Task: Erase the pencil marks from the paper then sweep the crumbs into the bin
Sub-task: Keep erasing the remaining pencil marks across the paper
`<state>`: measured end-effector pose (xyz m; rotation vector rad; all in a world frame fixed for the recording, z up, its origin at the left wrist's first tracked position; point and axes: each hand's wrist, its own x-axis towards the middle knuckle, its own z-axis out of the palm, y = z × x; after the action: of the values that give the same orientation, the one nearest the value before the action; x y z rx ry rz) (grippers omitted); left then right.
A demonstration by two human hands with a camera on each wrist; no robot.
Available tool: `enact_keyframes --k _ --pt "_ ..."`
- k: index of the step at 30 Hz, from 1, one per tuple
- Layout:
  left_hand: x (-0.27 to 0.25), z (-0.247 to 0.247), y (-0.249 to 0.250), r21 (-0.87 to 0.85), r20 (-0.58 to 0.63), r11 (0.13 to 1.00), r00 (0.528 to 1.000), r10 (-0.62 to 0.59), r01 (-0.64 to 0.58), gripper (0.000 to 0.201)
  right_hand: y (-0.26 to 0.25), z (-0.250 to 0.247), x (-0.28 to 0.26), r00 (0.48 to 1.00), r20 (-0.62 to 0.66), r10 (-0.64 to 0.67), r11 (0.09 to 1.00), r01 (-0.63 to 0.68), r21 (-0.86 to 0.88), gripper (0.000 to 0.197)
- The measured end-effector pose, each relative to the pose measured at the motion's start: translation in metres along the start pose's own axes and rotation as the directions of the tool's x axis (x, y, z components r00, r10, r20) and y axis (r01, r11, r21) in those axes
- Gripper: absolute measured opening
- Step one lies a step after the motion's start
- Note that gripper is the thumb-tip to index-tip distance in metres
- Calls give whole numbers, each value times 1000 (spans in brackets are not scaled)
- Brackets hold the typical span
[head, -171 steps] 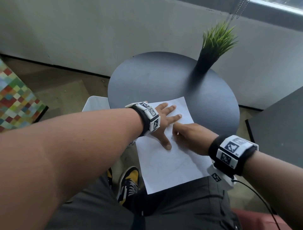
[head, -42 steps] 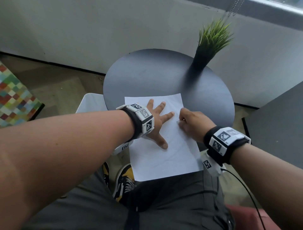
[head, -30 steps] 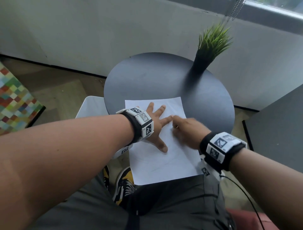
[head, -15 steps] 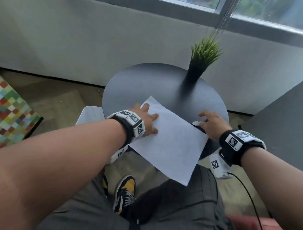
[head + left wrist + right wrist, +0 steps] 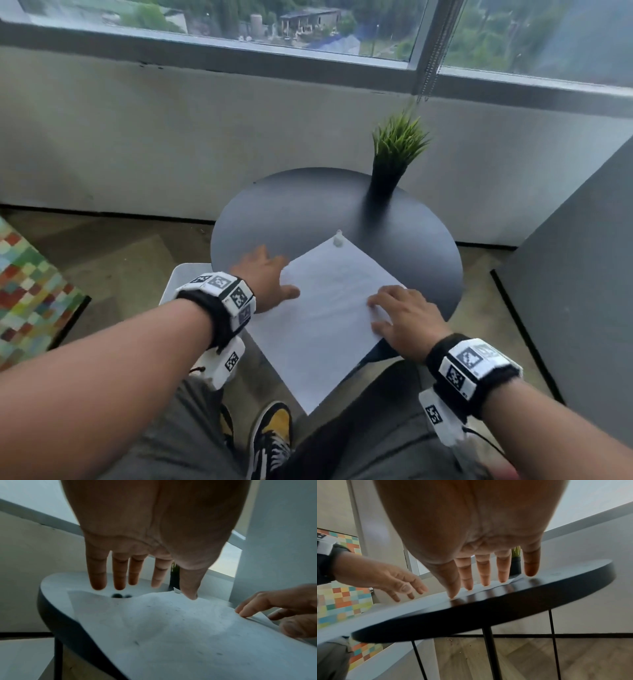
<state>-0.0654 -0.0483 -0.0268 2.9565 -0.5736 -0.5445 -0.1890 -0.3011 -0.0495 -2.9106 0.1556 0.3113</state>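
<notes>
Paper [image 5: 325, 308] lies diagonal, corner pointing away, flat left hand [image 5: 265, 284] and right hand [image 5: 406, 317] pressing it.

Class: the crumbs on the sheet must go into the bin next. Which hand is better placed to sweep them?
Probably the left hand: open over the paper's left edge, nearest the white bin. The right hand presses the right edge.

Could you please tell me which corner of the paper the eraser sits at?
The far corner, nearest the plant; the near corner overhangs the table.
</notes>
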Motion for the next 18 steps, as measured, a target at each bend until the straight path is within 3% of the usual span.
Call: enact_keyframes --k 2,5,11,14,18 --pt "6 5 1 17 13 998 998 -64 64 71 1 1 5 1000 3 3 1000 -3 2 42" --pt "15 5 5 -104 28 986 991 -131 133 67 1 2 9 1000 25 -6 1000 5 22 44" --pt "25 -3 10 -311 78 946 995 -69 90 39 -6 -7 15 998 46 35 999 -35 -9 41" --pt "27 -4 11 -372 74 923 995 -72 95 31 -15 -22 41 997 -5 72 997 -72 26 38" --pt "23 1 9 -392 106 909 988 -110 143 37 -37 -43 97 997 -39 61 987 -54 152 36"
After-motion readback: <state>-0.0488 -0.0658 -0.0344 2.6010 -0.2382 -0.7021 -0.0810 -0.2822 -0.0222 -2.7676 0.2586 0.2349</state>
